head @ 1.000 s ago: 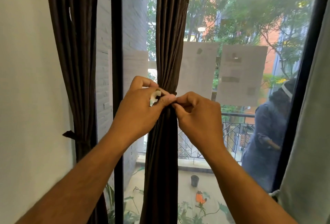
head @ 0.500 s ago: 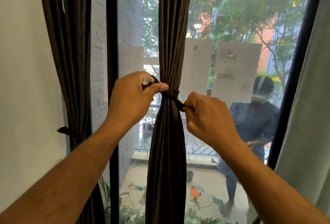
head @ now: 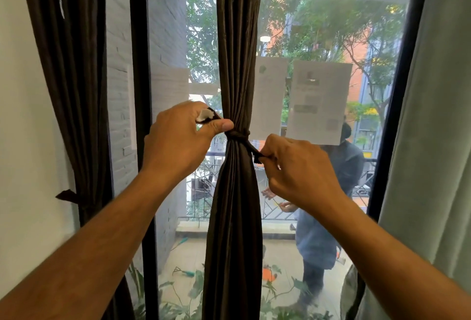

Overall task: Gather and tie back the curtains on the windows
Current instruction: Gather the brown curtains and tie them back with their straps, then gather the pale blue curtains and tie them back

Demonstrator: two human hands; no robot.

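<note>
A dark brown curtain (head: 237,64) hangs in the middle of the window, bunched narrow at mid height by a dark tie-back strip (head: 238,135) knotted around it. My left hand (head: 178,141) pinches the strip's left end, which carries a white patch, just left of the knot. To the lower right of the knot, my right hand (head: 298,169) grips the strip's other end, drawn taut. A second dark curtain (head: 71,77) hangs at the left, gathered by its own tie (head: 67,195) against the wall.
A pale grey-green curtain (head: 433,141) hangs loose along the right edge. Black window frame bars (head: 139,64) stand left and right of the glass. Paper sheets (head: 318,100) are stuck on the pane. The glass shows a person's reflection (head: 328,192). A white wall is at the left.
Both hands have drawn apart, my right hand down and to the right, pulling the strip's ends outward. The knot around the middle curtain has tightened and the bunch is narrower.
</note>
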